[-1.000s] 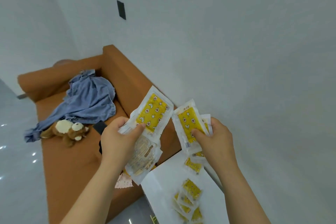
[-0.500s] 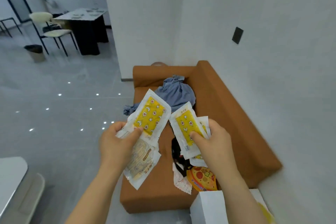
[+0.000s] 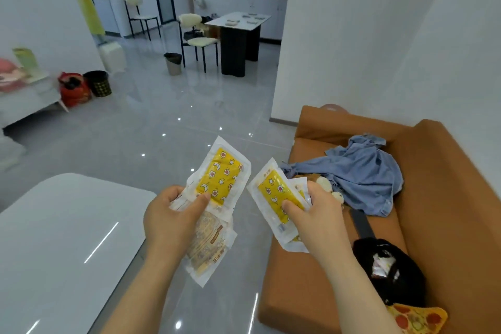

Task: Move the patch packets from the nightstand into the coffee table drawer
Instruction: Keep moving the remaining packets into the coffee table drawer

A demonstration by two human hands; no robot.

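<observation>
Fingers [image 3: 199, 201] pinch yellow patch packets [image 3: 220, 179]; print illegible.

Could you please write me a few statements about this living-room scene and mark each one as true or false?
1. The left hand and the right hand each grip clear plastic packets with yellow patterned patches. True.
2. The crumpled blue shirt lies on the grey tiled floor. False: it lies on the orange sofa.
3. The glossy white table is to the left of both hands. True.
4. The black bag stands on the white table. False: it sits on the sofa seat.
</observation>
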